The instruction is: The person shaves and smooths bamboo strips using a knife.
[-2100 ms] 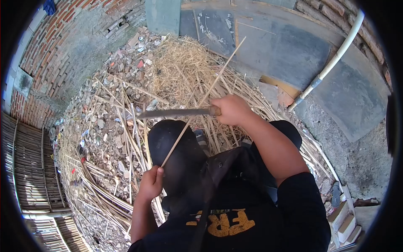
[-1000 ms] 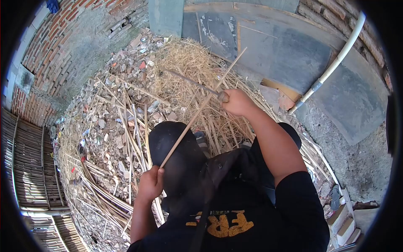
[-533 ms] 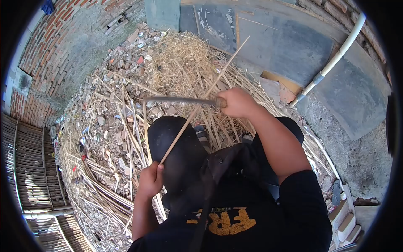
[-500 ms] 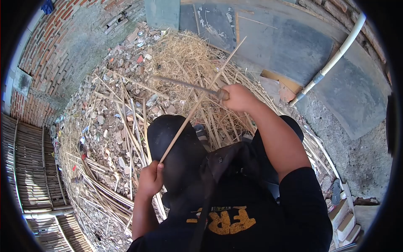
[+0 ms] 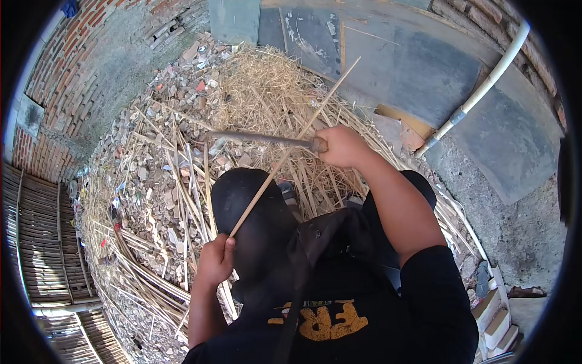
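My left hand (image 5: 216,261) is closed around the lower end of a long, thin bamboo strip (image 5: 259,193), beside my left knee. The strip slants up and away to the right over the straw. In my right hand (image 5: 341,147) is the handle of a long-bladed knife (image 5: 257,138). Its dark blade points left and crosses the bamboo strip near the handle; whether the edge touches the strip I cannot tell. The fingers of my right hand are wrapped round the handle and partly hidden.
A heap of pale shavings (image 5: 260,79) lies ahead of my feet. Rubble (image 5: 145,173) and loose bamboo strips (image 5: 151,276) cover the ground to the left. Dark panels (image 5: 418,67) lean at the back, with a white pipe (image 5: 491,76) at right and a brick wall (image 5: 79,85) at left.
The knife has come slightly down toward me along the bamboo strip, and its tip has swung lower, so the blade is nearer level. My left hand has hardly moved.
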A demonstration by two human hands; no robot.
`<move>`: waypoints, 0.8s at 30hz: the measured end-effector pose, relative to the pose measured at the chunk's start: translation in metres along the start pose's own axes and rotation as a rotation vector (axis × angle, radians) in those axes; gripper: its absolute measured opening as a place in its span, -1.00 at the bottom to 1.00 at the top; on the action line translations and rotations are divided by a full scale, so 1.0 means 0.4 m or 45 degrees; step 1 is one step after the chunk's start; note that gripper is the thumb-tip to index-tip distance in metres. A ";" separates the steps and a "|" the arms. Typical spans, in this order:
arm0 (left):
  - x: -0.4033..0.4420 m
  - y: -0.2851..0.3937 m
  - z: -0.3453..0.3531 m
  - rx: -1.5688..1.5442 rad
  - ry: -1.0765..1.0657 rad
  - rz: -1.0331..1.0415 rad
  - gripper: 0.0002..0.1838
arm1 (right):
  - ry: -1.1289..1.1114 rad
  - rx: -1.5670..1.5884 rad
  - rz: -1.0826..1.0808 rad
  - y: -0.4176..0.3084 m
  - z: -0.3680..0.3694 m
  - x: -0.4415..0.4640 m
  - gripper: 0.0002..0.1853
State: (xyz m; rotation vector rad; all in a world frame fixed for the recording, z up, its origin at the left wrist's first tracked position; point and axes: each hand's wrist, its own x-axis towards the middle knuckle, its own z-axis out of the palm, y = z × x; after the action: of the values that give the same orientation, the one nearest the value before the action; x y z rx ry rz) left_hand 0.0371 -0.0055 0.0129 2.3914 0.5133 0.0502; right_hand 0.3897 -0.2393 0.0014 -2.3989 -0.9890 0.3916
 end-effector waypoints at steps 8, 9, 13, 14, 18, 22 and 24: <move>-0.007 -0.023 -0.012 -0.004 -0.027 -0.015 -0.56 | 0.255 -0.018 0.144 0.008 -0.016 0.007 -0.61; -0.005 -0.018 -0.011 -0.023 -0.024 -0.005 -0.56 | 0.210 -0.034 0.096 -0.011 -0.013 -0.009 -0.62; 0.005 0.001 -0.012 -0.065 -0.058 -0.028 -0.54 | 0.065 -0.190 -0.121 -0.052 0.002 -0.040 -0.68; 0.008 -0.002 -0.007 -0.036 -0.031 -0.002 -0.54 | 0.061 -0.206 -0.153 -0.055 -0.001 -0.044 -0.69; -0.012 -0.026 0.012 0.013 0.036 0.027 -0.55 | 0.111 0.089 0.121 0.017 0.001 0.029 -0.64; -0.012 -0.018 -0.001 0.062 0.032 -0.001 -0.56 | 0.190 0.058 0.262 0.041 -0.013 0.033 -0.57; -0.011 -0.012 -0.007 0.071 0.012 -0.024 -0.56 | 0.209 0.002 0.222 0.029 -0.005 0.024 -0.61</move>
State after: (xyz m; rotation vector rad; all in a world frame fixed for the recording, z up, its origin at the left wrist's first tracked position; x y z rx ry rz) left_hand 0.0309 -0.0022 0.0125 2.4416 0.5480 0.0397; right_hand 0.4037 -0.2400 -0.0042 -2.4790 -0.7102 0.2514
